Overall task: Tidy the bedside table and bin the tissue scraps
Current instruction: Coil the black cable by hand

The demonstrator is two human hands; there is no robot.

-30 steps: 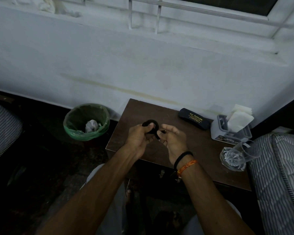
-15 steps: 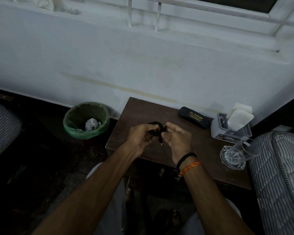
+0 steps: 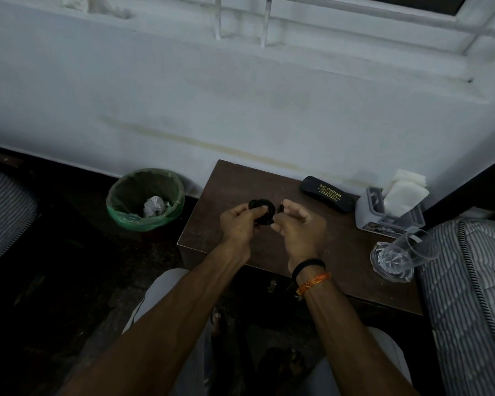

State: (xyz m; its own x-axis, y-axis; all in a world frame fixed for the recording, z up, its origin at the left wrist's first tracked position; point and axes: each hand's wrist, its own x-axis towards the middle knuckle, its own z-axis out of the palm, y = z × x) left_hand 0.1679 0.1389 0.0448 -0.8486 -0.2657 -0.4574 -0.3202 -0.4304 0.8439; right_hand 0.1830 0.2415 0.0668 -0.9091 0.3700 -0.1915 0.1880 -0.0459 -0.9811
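Note:
Over the brown bedside table [image 3: 240,181] my left hand [image 3: 239,224] grips a small coil of black cable [image 3: 262,210]. My right hand [image 3: 299,227] pinches the cable's loose end beside the coil, fingers curled. A green-lined bin [image 3: 145,200] stands on the floor left of the table with crumpled tissue [image 3: 154,206] inside it.
On the table's far right sit a black spectacle case [image 3: 326,194], a grey holder with white napkins [image 3: 392,207] and a clear glass [image 3: 403,257] lying tilted on a glass dish. Striped mattresses flank both sides [image 3: 475,295]. The white wall runs behind the table.
Both hands have kept winding the black cable; the coil has tightened into a smaller bundle in my left hand, and my right hand has shifted slightly right with the cable end.

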